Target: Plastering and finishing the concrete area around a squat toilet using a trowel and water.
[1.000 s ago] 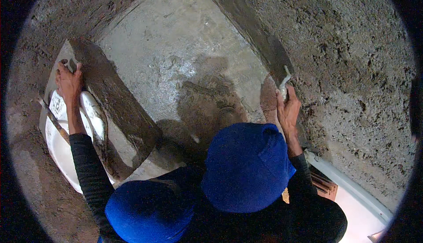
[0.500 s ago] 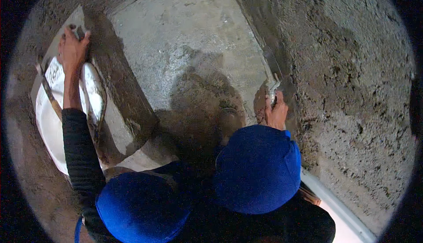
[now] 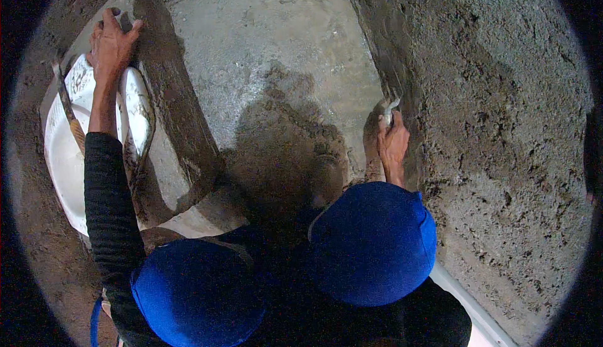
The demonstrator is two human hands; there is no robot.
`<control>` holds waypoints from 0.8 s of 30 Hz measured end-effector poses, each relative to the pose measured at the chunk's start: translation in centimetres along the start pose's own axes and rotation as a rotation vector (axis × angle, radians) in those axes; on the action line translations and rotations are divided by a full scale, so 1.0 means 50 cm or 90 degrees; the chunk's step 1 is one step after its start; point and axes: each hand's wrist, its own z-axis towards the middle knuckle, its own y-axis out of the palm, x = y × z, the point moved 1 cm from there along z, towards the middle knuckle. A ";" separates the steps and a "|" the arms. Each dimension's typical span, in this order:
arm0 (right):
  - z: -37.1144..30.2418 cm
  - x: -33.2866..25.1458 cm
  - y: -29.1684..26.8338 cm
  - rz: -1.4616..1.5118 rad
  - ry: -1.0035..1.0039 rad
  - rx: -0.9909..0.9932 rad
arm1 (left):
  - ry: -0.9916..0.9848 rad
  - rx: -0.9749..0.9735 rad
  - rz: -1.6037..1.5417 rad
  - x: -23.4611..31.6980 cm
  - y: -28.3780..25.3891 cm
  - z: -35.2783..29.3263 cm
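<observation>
My left hand point(image 3: 114, 48) rests on a raised concrete ledge point(image 3: 164, 180) at the far left, thumb and fingers apart. Just below that hand lies a white ceramic squat toilet pan point(image 3: 66, 161), which my left forearm crosses. At the right, my right hand point(image 3: 394, 143) grips a trowel point(image 3: 393, 104) by its handle. The trowel's bent metal neck shows above the fingers; its blade blends into the wet grey mortar, so I cannot make out its outline. This hand is low in the corner where the floor point(image 3: 276, 26) meets the right wall.
Rough, pitted plaster covers the right wall point(image 3: 496, 127). A tan-handled tool point(image 3: 76, 130) lies across the pan. My two blue-clad knees point(image 3: 198, 293) fill the lower middle. A pale pipe point(image 3: 474, 312) runs along the lower right. My shadow darkens the floor ahead.
The view has shifted slightly, so the pan and ledge sit higher. My right hand and the trowel have moved a little farther along the wall's foot. My left hand stays on the ledge.
</observation>
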 end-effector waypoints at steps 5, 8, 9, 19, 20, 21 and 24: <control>0.014 0.028 0.015 0.041 -0.048 0.028 | 0.023 0.016 -0.012 0.012 -0.001 -0.009; 0.017 0.032 0.020 0.046 -0.060 0.042 | 0.024 -0.011 -0.011 0.004 -0.005 -0.002; 0.019 0.021 0.018 0.040 -0.038 0.027 | 0.021 -0.012 -0.008 -0.001 -0.005 -0.002; -0.013 -0.036 -0.060 0.074 -0.044 0.090 | 0.052 0.068 -0.012 -0.005 0.008 -0.003; -0.021 -0.041 -0.065 0.076 -0.045 0.085 | 0.062 0.064 -0.024 -0.016 0.006 -0.001; -0.028 -0.043 -0.067 0.103 -0.012 0.095 | 0.059 0.064 -0.020 -0.035 0.011 0.002; -0.047 -0.037 -0.092 0.145 0.009 0.135 | 0.072 0.087 -0.019 -0.030 0.039 0.014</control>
